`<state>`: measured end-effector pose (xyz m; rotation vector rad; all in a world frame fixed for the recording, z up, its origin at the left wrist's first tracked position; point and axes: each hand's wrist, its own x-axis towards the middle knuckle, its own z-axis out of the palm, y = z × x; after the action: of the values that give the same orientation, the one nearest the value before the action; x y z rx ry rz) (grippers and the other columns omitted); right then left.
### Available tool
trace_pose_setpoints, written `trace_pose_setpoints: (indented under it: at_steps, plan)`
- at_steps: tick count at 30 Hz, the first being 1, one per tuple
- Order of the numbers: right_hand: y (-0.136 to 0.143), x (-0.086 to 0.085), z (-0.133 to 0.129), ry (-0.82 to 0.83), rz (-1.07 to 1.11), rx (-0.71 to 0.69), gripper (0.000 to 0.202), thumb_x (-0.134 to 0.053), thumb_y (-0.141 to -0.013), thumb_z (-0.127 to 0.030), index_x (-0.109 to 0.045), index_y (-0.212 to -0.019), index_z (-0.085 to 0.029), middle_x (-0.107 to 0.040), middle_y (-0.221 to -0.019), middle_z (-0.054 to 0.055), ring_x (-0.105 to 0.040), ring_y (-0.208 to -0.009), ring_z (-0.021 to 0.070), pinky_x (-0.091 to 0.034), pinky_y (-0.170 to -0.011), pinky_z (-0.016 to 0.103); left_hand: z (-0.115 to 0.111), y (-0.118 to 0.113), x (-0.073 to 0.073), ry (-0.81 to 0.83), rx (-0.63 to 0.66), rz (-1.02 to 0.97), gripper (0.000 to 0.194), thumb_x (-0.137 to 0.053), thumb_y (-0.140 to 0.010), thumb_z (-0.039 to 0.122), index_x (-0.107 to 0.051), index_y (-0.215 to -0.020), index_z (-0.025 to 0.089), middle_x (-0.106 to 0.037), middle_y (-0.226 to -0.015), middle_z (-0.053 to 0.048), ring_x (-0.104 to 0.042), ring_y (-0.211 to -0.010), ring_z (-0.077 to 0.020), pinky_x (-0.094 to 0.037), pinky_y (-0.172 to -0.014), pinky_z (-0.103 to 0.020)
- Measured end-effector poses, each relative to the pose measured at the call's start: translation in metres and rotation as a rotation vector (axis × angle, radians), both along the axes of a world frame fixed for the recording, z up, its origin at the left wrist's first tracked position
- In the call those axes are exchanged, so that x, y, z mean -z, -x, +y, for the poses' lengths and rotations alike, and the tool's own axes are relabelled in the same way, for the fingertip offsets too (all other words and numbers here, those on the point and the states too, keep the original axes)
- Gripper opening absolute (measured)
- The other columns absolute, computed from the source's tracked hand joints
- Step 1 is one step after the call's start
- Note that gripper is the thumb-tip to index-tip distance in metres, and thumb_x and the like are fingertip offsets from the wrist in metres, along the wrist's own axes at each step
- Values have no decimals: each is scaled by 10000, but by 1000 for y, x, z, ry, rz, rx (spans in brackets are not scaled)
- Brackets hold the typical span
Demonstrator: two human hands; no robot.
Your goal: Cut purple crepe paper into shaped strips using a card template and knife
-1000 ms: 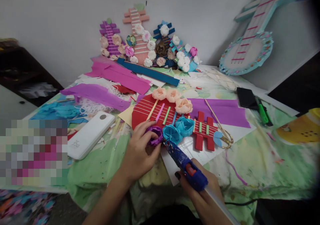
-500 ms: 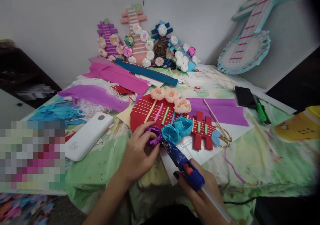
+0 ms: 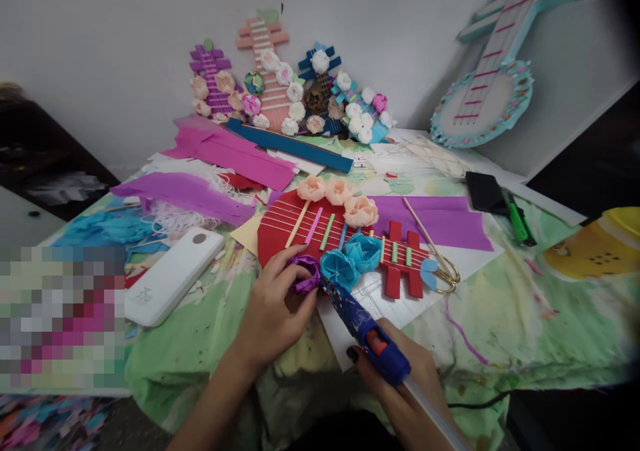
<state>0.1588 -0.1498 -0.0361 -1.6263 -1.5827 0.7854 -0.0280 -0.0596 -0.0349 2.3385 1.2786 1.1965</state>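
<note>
A red toy guitar (image 3: pixel 280 221) with white strings and coloured sticks lies flat in front of me. Peach paper flowers (image 3: pixel 339 191) line its far edge, and blue paper flowers (image 3: pixel 339 269) sit on its near side. My left hand (image 3: pixel 275 297) pinches a purple paper flower (image 3: pixel 305 274) against the near edge of the guitar, beside the blue ones. In my right hand (image 3: pixel 405 377) is a blue hot glue gun (image 3: pixel 365 331), a glue stick running out of its back. Its nozzle points at the purple flower's right side; whether they touch is hard to see.
A white power bank (image 3: pixel 174 276) lies left, near purple crepe paper (image 3: pixel 185 194). Gold scissors (image 3: pixel 450 274), a green cutter (image 3: pixel 519 219), a black phone-like slab (image 3: pixel 483 192) and a yellow cup (image 3: pixel 597 247) are right. Several decorated guitars (image 3: pixel 267 84) lean on the wall.
The whole view has shifted slightly. Both hands keep nearly the same place, with the purple flower still in my left and the glue gun's tip close to it.
</note>
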Motion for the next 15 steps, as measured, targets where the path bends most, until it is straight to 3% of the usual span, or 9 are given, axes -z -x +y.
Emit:
trace_pose_setpoints:
  at_steps: [7, 15]
  plan:
    - [-1, -8, -3, -89, -52, -17, 147, -535, -840, -310, -588, -771, -191, -607, -644, -13, -553, -546, 115, -408, -521, 202, 1, -1, 1, -4, -9, 3, 38, -581, -834, 166, -579, -868, 183, -579, -1260, -120, -560, -1162, -251, -460, -970, -423]
    - [-14, 8, -12, -153, -20, -10, 144, -552, -785, -317, -620, -873, -225, -642, -595, -33, -576, -474, 124, -441, -472, 192, 3, -1, 4, -11, -8, 9, 53, -604, -851, 182, -593, -903, 184, -581, -1260, -116, -557, -1168, -246, -460, -972, -419]
